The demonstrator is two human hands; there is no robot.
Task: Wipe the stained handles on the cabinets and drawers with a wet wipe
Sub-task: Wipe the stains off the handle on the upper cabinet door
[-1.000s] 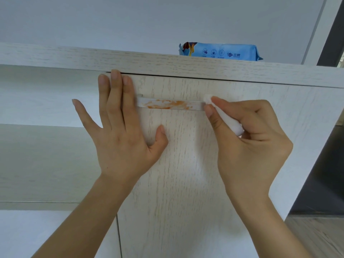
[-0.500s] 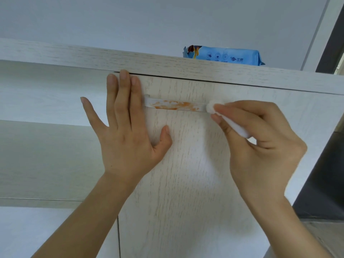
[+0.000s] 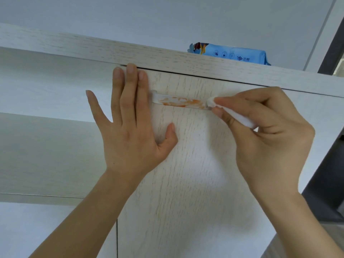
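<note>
A pale bar handle (image 3: 178,102) smeared with orange stain runs across the upper part of a light wood cabinet door (image 3: 195,174). My left hand (image 3: 130,131) lies flat and open on the door, its fingers covering the handle's left end. My right hand (image 3: 268,135) pinches a folded white wet wipe (image 3: 212,102) and presses its tip against the handle's right end. The rest of the wipe pokes out under my fingers.
A blue pack of wet wipes (image 3: 230,54) lies on the cabinet's top board (image 3: 93,47). To the left of the door are open shelves (image 3: 46,146). A dark gap (image 3: 323,192) and a wall corner lie to the right.
The view has shifted, so the cabinet sits lower and further right in frame. My right hand with the wipe has stayed at the handle's right end; the stain looks unchanged.
</note>
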